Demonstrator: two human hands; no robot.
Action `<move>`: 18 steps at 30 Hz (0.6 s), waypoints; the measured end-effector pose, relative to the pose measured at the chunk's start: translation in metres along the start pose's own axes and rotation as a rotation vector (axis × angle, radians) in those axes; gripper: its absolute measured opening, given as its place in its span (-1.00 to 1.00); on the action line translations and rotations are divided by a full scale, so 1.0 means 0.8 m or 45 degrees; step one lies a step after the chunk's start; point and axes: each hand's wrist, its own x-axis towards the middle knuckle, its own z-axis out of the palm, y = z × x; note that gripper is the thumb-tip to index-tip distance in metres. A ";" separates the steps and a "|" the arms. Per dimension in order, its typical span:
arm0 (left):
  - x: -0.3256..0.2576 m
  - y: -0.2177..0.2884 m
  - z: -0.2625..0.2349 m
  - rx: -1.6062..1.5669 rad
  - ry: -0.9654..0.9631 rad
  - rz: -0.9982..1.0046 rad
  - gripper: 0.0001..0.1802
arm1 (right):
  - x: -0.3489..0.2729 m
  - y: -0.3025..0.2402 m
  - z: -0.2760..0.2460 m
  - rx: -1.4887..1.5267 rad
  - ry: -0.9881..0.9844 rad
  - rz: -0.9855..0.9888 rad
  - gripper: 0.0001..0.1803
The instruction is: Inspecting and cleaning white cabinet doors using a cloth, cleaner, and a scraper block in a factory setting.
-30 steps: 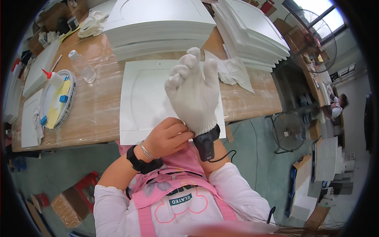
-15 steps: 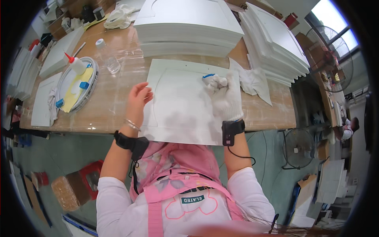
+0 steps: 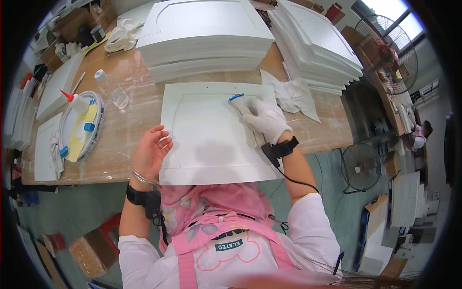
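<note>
White moulded panel [image 3: 207,139], flat on a wooden workbench [image 3: 134,139] covered in clear film, its near edge overhanging the bench toward the person; serves as landmark for all entries. Left hand [image 3: 150,153], bare, bracelet and black wrist device on the arm: rests against the panel's left edge, fingers loosely curled and open, clamped on nothing. Right hand [image 3: 266,119], in a white knit glove, black wrist strap with cable: lies on the panel's upper right area, fingers closed around a small white tool with a blue tip [image 3: 237,99], the tip touching the panel's recessed groove near the top edge. White cloth [image 3: 293,96]: crumpled on the bench just beyond the panel's right upper corner. Stack of white panels [image 3: 202,38]: behind the panel, at the far side of the bench. Second, fanned stack [image 3: 317,43]: behind and to the right. Clear plastic bottle [image 3: 109,89]: lying left of the panel. Round tray [image 3: 98,125] with a red-nozzled glue bottle [image 3: 77,101], yellow sheet and small blue items: farther left of the panel.
</note>
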 end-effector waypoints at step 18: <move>-0.033 0.054 0.083 1.904 -0.176 0.896 -0.71 | -0.011 -0.164 -0.063 0.941 -1.007 -0.089 -0.68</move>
